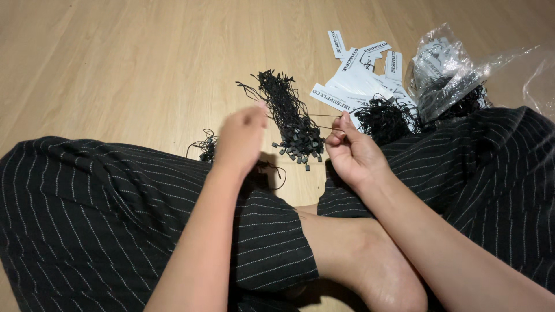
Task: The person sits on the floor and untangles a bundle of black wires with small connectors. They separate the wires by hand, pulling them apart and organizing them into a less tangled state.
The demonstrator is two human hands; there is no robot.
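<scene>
A person sits cross-legged on a pale wooden floor in black pinstriped trousers, one bare foot tucked near the bottom of the view. The two hands are raised apart over the lap with a thin black cord drawn out between them. The left hand is blurred, its fingers pinched together at the cord's left end beside a bundle of black string fasteners; whether it truly grips the cord cannot be told through the blur. The right hand is curled, thumb and fingertips pressed together on the cord's right end, palm turned up and toward the left. The bundle lies on the floor just beyond the hands, running from far left to near right, its small black plastic ends clustered at the near end between the two hands. To the right, just past the right hand, a second tangle of black strings rests against the right knee, partly on a scatter of white paper tags with dark print. Farther right sits a crumpled clear plastic bag holding more tags and strings. A few loose black strings lie by the left knee.
</scene>
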